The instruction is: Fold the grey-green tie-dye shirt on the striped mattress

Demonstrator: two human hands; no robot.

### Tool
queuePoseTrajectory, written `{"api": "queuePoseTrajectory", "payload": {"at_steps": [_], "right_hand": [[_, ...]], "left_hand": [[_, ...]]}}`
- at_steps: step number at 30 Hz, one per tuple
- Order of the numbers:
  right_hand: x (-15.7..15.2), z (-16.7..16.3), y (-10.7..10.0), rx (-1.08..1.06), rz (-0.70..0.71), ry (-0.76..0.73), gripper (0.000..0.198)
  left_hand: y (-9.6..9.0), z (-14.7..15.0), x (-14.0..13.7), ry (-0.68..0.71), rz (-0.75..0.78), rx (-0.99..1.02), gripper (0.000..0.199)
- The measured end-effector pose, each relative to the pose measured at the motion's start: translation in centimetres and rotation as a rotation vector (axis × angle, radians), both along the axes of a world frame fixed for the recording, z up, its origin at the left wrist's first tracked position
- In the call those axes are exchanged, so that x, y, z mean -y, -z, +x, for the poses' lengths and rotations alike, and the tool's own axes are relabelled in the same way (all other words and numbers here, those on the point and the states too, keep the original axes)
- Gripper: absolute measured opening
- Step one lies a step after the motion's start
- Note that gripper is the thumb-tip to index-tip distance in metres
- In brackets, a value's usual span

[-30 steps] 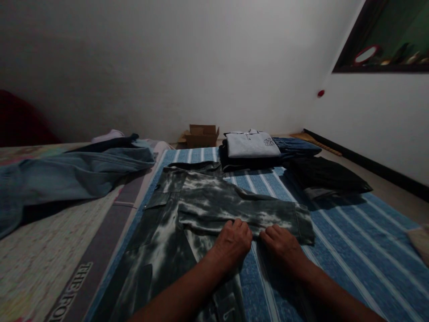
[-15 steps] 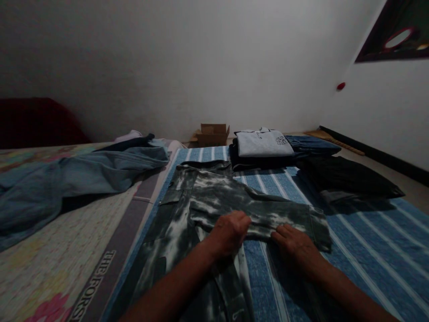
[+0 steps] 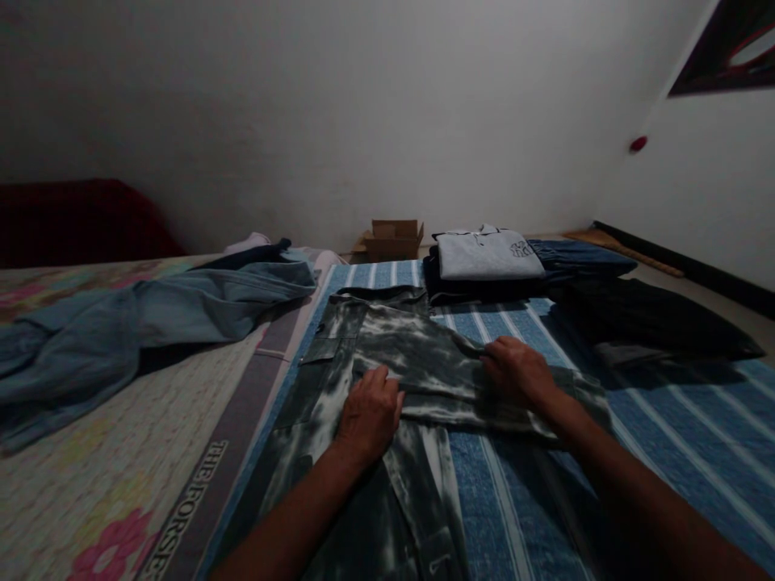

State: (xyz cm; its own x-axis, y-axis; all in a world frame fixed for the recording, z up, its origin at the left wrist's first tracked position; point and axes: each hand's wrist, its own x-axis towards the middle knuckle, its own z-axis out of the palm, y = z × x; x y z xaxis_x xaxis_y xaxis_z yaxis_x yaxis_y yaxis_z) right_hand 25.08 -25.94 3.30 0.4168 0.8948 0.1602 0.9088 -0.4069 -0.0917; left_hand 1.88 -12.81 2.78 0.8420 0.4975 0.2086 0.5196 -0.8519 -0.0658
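Note:
Grey-green and white tie-dye trousers (image 3: pixel 417 339) lie on a blue striped cloth (image 3: pixel 484 500), waistband at the far end. One leg is laid out sideways to the right; the rest runs down toward me. My left hand (image 3: pixel 370 415) is closed on the fabric near the lower edge of that sideways leg. Farther right, my right hand (image 3: pixel 517 371) pinches the leg's upper edge, its fingers bent over the cloth. The palms and some fingertips are hidden.
A folded grey hoodie (image 3: pixel 490 255) lies on dark clothes at the back. Folded dark garments (image 3: pixel 654 319) sit to the right, with blue denim (image 3: pixel 581 257) behind. Light blue jeans (image 3: pixel 182 311) stretch across the floral bedding (image 3: pixel 199 387). A cardboard box (image 3: pixel 392 240) stands by the wall.
My right hand has moved from the leg's lower edge up to its upper edge. My left hand has shifted left along the leg. The view has swung slightly left.

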Motion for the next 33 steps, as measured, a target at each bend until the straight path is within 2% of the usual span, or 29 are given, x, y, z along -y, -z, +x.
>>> {"api": "queuePoseTrajectory", "payload": {"at_steps": [3,6,11,16,24,28,33], "right_hand": [[-2.3,1.7,0.6,-0.051,-0.071,0.053,0.033],[-3.5,2.7,1.2,-0.131,-0.152,0.03,0.039],[-4.3,3.7,1.2,-0.182,-0.192,0.087,0.027],[-4.6,4.6,1.1,-0.235,-0.164,0.098,0.025],[-4.0,4.2,1.9,-0.146,-0.149,0.139,0.025],[-3.5,3.7,2.3,-0.07,-0.121,0.106,0.025],[-3.3,3.1,2.9,0.017,-0.106,0.095,0.026]], "left_hand": [[0.1,-0.3,0.2,0.0,0.039,-0.004,0.011],[0.2,-0.6,0.4,0.006,0.041,0.0,0.01],[0.5,-0.6,0.6,0.002,0.039,0.029,0.009],[0.6,-0.6,0.6,-0.008,0.024,0.024,0.012],[1.0,-0.8,1.1,-0.038,0.06,0.056,0.022],[1.2,-0.9,1.2,-0.067,0.094,0.091,0.021],[1.4,-1.0,1.1,-0.092,0.066,0.088,0.025]]}}
